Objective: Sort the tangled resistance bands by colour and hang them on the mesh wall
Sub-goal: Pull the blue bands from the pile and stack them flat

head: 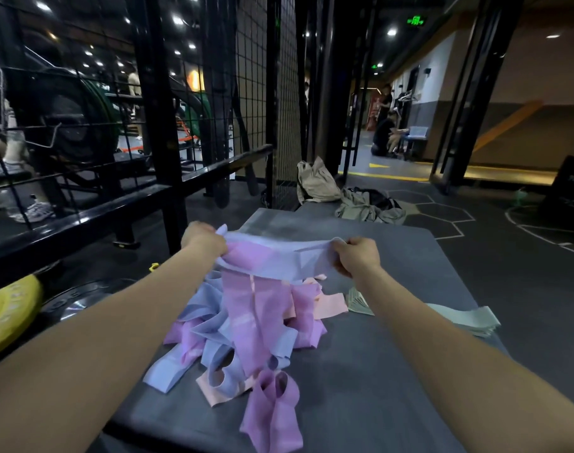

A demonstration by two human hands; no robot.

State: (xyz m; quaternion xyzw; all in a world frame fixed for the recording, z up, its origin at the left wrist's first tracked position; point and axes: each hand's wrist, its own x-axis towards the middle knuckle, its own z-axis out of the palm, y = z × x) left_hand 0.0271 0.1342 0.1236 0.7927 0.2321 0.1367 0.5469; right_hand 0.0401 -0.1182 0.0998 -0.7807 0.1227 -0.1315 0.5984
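A tangled heap of resistance bands (246,325) in pink, pale blue and peach lies on a grey platform (377,371). My left hand (203,242) and my right hand (357,255) each grip an end of a pale blue band (298,256), stretched between them above the heap. A pink band (249,289) hangs through the blue one down into the tangle. A few pale green bands (468,317) lie apart at the platform's right edge. The black mesh wall (253,76) stands beyond the platform, to the upper left.
A yellow weight plate (8,318) and a black plate (73,302) lie at the left on the floor. Bags and clothing (344,197) sit past the platform's far end. A black railing (116,204) runs along the left. People are down the corridor, far right.
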